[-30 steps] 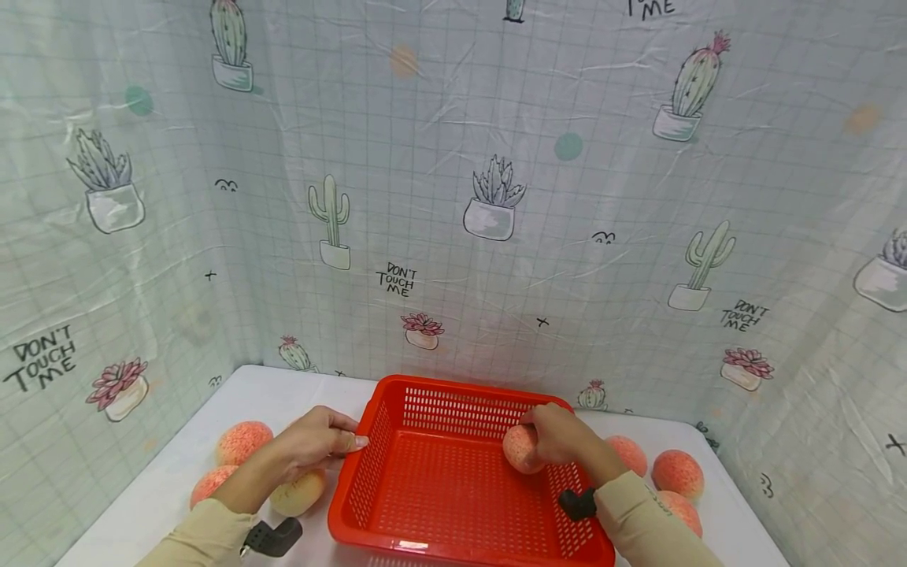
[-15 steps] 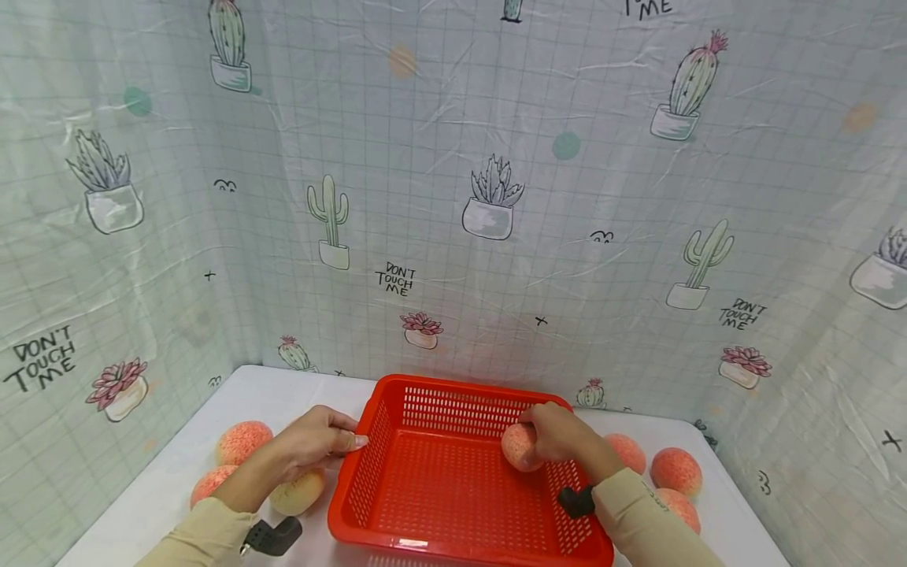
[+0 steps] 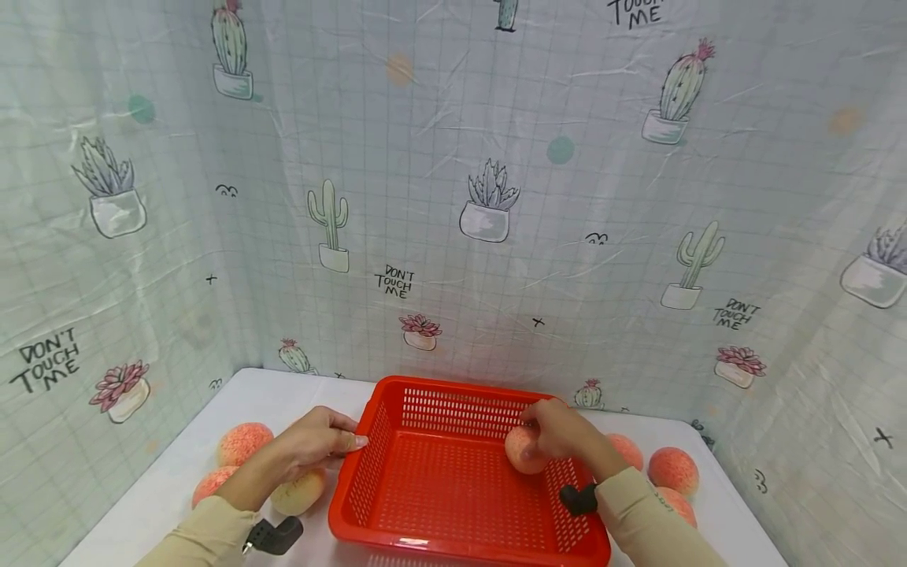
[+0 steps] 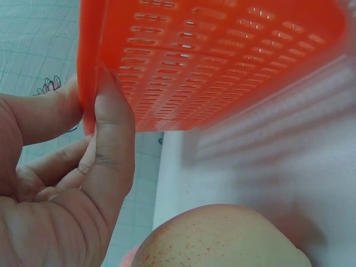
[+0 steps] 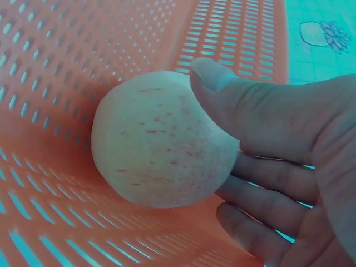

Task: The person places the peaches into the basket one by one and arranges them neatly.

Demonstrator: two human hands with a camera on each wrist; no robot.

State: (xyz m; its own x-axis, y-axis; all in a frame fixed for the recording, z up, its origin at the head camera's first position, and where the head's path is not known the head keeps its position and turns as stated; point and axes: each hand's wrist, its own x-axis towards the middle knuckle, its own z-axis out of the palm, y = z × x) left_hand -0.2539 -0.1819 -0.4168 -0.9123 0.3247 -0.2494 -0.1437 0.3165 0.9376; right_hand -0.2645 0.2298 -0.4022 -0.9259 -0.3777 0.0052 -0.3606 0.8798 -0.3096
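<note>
A peach (image 5: 161, 142) is nestling between the gripping thumb and fingers of the right hand (image 3: 560, 429), inside the red basket (image 3: 446, 488). The left hand (image 3: 319, 442) is pinching the basket's rim. Positioning the peach seems underway; the next move is probably calling for a steady basket.

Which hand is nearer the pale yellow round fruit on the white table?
The left hand, close by the pale yellow fruit, pinching the red plastic basket. The right hand is farther, inside it, holding a pinkish round fruit.
</note>
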